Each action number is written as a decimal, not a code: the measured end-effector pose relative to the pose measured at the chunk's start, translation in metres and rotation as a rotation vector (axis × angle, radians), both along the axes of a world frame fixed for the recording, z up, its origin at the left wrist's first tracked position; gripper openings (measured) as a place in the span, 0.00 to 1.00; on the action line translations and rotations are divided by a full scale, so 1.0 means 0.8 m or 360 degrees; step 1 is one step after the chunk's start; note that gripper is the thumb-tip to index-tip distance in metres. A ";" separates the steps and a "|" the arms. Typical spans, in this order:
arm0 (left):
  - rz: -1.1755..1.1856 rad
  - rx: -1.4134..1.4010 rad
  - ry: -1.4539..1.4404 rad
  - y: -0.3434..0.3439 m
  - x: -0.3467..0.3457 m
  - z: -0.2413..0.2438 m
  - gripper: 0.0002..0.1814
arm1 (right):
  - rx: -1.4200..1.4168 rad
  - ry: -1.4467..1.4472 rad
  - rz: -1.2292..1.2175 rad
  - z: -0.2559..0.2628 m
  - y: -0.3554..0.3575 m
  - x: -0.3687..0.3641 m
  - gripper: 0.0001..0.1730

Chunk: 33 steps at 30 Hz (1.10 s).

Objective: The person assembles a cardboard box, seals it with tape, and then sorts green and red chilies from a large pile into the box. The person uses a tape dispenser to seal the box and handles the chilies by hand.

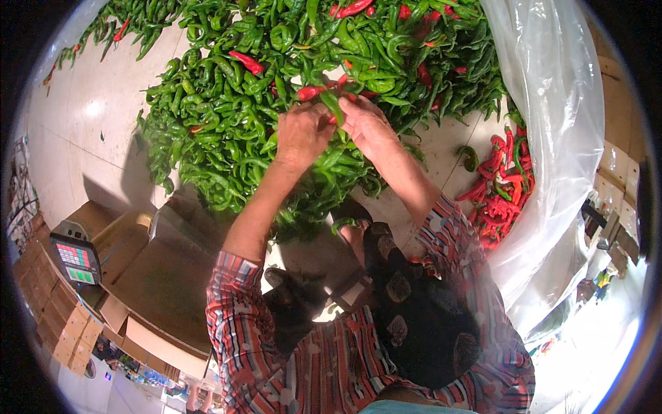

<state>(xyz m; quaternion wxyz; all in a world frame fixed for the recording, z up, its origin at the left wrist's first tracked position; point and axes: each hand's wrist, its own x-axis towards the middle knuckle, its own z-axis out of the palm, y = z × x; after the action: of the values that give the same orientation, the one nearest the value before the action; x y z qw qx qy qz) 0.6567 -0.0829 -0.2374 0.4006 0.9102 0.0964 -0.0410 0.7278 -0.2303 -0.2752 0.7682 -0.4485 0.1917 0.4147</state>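
A large heap of green chili peppers (222,134) with scattered red ones lies on the pale floor before me. Over its middle, my left hand (305,129) has its fingers curled; whether anything is inside them is hidden. Beside it, my right hand (364,121) grips a green pepper (332,106) between thumb and fingers. This pepper sits in the gap between both hands. A red pepper (310,93) shows just beyond my left knuckles, and more red is partly covered by the hands.
A pile of red peppers (499,202) lies at the right, beside clear plastic sheeting (558,129). At the lower left stands an open cardboard box (160,290) with a digital scale display (76,261) next to it. One curved green pepper (468,158) rests alone on the floor (77,114).
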 end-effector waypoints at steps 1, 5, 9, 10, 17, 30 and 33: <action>0.0039 0.0023 0.0024 0.004 0.001 -0.002 0.18 | -0.0166 0.0037 -0.0045 -0.006 0.005 0.002 0.09; 0.0172 0.0223 -0.0052 0.034 0.011 -0.045 0.17 | -0.0038 0.0046 -0.0297 0.020 0.003 0.016 0.05; 0.0469 0.0669 0.0175 0.005 0.036 -0.054 0.16 | -0.0129 -0.0022 -0.0047 0.030 -0.020 0.017 0.07; 0.0497 0.0721 0.0211 0.004 0.038 -0.056 0.16 | -0.0217 -0.0009 0.0031 0.036 -0.018 0.010 0.07; 0.0288 0.0559 -0.0007 0.008 0.009 -0.003 0.11 | -0.0207 0.0077 0.0126 0.035 -0.005 -0.013 0.12; 0.0082 0.1277 0.0170 0.176 0.050 -0.041 0.19 | 0.0395 0.0222 -0.0200 0.062 0.004 0.010 0.11; 0.0131 0.1418 0.0213 0.170 0.030 -0.030 0.12 | 0.0502 0.0353 0.0050 0.061 0.011 -0.001 0.09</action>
<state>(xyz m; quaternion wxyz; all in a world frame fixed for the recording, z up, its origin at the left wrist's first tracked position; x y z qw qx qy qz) 0.6803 0.0533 -0.2616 -0.0359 0.9847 0.1663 -0.0382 0.7273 -0.2214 -0.2266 0.7965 -0.2771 0.2008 0.4985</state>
